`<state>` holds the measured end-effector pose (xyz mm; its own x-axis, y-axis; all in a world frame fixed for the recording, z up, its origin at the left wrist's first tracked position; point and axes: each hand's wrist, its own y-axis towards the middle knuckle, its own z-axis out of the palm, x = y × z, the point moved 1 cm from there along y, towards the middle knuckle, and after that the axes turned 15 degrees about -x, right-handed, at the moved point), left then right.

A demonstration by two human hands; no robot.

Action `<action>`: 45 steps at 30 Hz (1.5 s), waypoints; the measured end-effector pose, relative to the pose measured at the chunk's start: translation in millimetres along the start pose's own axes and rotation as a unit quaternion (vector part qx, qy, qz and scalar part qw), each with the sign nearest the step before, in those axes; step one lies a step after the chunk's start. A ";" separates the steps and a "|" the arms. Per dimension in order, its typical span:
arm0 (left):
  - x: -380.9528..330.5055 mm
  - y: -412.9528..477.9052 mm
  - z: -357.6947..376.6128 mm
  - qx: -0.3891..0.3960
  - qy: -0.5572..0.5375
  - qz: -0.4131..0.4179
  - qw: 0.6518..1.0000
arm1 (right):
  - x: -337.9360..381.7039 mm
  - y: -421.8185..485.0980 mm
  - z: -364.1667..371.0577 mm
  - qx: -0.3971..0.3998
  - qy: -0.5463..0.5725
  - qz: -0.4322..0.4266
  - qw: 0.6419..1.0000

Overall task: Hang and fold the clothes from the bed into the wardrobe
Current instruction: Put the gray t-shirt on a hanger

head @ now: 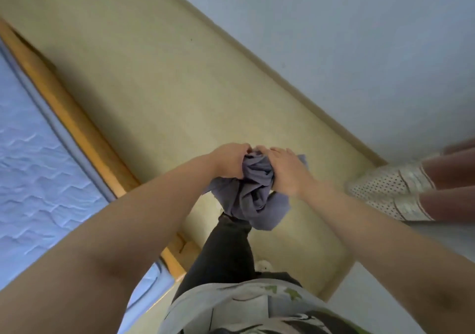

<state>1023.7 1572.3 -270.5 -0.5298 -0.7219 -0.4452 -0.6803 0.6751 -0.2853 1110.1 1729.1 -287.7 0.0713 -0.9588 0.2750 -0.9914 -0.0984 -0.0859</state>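
Nearest the lens, a pale shirt point(231, 300) with green print is seen at the bottom edge, and two bare forearms point(144, 220) are stretched forward from either side of it. Most of the view is taken up by a beige floor point(154, 89), which is bordered on the upper right by a pale blue-grey wall point(359, 51) and a matching skirting board point(257, 58). On the left, part of a bed point(33, 166) is shown, covered in light blue quilted fabric and edged by a wooden frame point(77, 128).

A dark trouser leg point(226, 251) is planted on the floor below the hands. At the right edge, two white perforated shoes point(385, 182) worn by a second person are seen beside the wall; the legs above them are blurred.

A bunched purple-grey garment point(254, 195) is held in the air over the floor, between bed and wall, just above the trouser leg. It is gripped from the left by the left hand point(231, 163), whose fingers are curled into the cloth. It is clasped from the right by the right hand point(288, 172), whose fingers are laid over the top of the bundle. Loose folds are left hanging beneath both hands.
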 end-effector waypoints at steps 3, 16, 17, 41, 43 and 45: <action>54.8 35.6 -34.3 -0.044 -0.001 -0.035 0.998 | 7.7 89.5 3.4 -0.008 -0.018 -0.049 0.999; 316.6 157.7 -209.7 -0.191 -0.198 -0.229 0.934 | 105.6 483.6 -34.6 0.023 -0.138 -0.186 0.973; 336.1 164.5 -221.2 -0.210 -0.189 -0.229 0.931 | 114.2 510.6 -33.4 0.020 -0.148 -0.190 0.970; 892.6 301.0 -505.3 -0.352 -0.027 -0.530 0.771 | 466.1 1174.7 31.5 0.055 -0.146 -0.435 0.887; 956.0 290.5 -526.7 -0.365 -0.035 -0.547 0.753 | 523.1 1225.0 49.2 0.062 -0.154 -0.454 0.876; 1015.6 278.6 -552.8 -0.364 -0.050 -0.556 0.746 | 574.7 1269.4 58.9 0.069 -0.161 -0.457 0.872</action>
<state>16.2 943.3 -332.8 0.5819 -0.7346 -0.3489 -0.7852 -0.6192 -0.0058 -101.0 1037.5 -295.0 0.8739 -0.4861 0.0070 -0.4835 -0.8705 -0.0917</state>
